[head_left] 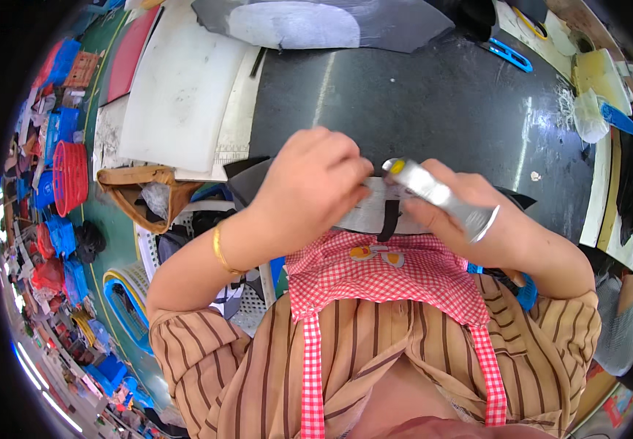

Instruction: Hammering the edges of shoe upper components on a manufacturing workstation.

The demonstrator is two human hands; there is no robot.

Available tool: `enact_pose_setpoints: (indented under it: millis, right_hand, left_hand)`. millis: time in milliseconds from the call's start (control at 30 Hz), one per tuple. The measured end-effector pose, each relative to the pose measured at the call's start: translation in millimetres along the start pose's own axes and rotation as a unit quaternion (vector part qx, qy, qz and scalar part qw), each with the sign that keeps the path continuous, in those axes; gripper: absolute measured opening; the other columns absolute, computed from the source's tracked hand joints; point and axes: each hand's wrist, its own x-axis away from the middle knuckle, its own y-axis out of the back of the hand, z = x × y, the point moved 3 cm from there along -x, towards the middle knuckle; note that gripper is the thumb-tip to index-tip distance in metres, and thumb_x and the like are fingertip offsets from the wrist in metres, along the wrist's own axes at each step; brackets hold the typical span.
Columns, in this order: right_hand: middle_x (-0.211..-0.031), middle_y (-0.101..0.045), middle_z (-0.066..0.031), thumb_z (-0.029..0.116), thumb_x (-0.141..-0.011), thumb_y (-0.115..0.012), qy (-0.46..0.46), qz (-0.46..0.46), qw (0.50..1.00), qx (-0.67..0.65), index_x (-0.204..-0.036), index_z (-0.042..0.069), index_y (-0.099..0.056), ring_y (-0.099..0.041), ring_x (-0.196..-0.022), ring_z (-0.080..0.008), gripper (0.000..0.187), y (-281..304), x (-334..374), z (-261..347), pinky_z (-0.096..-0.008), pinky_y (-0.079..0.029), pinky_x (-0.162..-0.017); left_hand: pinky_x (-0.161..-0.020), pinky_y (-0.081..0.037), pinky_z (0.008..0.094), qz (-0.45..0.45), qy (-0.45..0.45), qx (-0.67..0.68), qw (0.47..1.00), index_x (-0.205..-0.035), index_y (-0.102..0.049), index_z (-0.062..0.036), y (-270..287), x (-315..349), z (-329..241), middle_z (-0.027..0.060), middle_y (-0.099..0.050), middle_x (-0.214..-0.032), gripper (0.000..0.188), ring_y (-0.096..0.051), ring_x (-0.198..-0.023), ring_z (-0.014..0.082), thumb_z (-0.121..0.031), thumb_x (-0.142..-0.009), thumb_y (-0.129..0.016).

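Observation:
Just above the near edge of the dark worktop [433, 102], in front of my apron, lies a grey sheet piece [364, 217] with a narrow black strap [389, 218] on it. My left hand [316, 175] is closed over its left part, fingertips pinched together; what they pinch is hidden. My right hand [455, 197] is wrapped round a long, shiny silver metal tool [437, 192] with a yellow spot at one end. That end points toward my left fingertips, a small gap apart. The tool is slightly blurred, so its exact kind is unclear.
A large grey panel with a pale patch [294, 25] lies at the far edge. Blue-handled snips [510, 55] rest far right, near a yellowish container [601, 77]. White sheets [181, 88] cover the left side. A brown-rimmed bag [141, 194] and baskets stand lower left. Another person [627, 322] is at right.

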Motion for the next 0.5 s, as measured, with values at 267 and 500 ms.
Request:
enact_pose_setpoints:
  millis: [267,500]
  right_hand:
    - [-0.077,-0.064,-0.0219,0.017,-0.098,-0.061,0.081,-0.062,0.993,-0.054,-0.103,0.001,-0.05,-0.065,-0.07,-0.0408,0.02,3.4,-11.9,15.1,-0.0407,-0.05,-0.058]
    - [-0.081,-0.064,-0.0281,0.021,-0.094,-0.062,0.037,-0.039,0.998,-0.03,-0.109,-0.001,-0.047,-0.066,-0.078,-0.0466,0.03,5.9,-25.2,23.0,-0.0521,-0.05,-0.065]
  left_hand:
    - [-0.075,-0.044,0.0367,-0.06,-0.059,-0.076,0.994,-0.095,-0.069,-0.0062,-0.4,16.7,1.5,0.0044,-0.061,-0.092,0.034,-0.056,-0.086,0.0246,-0.011,-0.064,-0.081]
    - [-0.074,-0.043,0.0353,-0.068,-0.038,-0.096,0.992,-0.094,-0.068,-0.0072,3.6,24.4,8.3,0.0036,-0.062,-0.093,0.034,-0.056,-0.085,0.0231,-0.015,-0.064,-0.082]
